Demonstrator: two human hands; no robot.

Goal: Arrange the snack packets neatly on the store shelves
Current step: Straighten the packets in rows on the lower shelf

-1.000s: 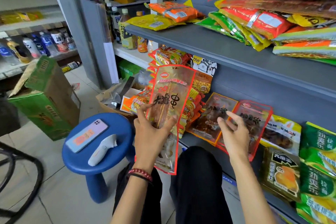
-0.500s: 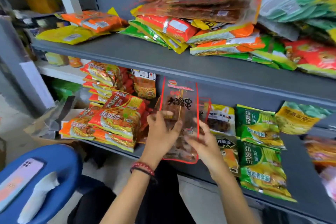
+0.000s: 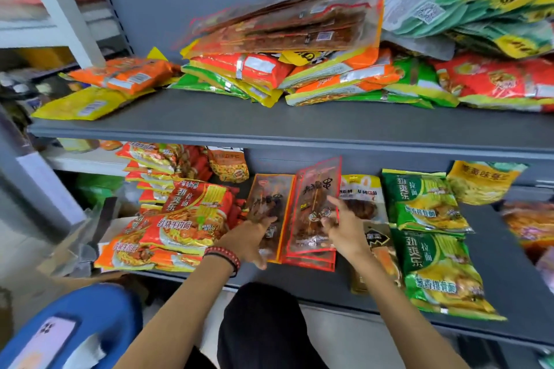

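A clear red-edged snack packet (image 3: pixel 314 213) leans on a small stack of the same packets on the lower grey shelf (image 3: pixel 302 287). My right hand (image 3: pixel 344 226) pinches its right edge, index finger stretched up along it. Just to its left lies a clear orange-edged packet (image 3: pixel 271 199). My left hand (image 3: pixel 250 241) rests on that packet's lower part with straight fingers. Both packets show dark skewered snacks inside.
Red-orange noodle packets (image 3: pixel 183 219) are stacked to the left, green noodle packets (image 3: pixel 428 213) to the right. The upper shelf (image 3: pixel 209 120) carries loose piles of mixed packets (image 3: pixel 299 48). A blue stool (image 3: pixel 99 308) with a phone (image 3: pixel 51 338) stands at lower left.
The red-edged packet went from both hands in front of the shelf down onto the stack on the lower shelf. My left hand let go of it and moved onto the orange-edged packet.
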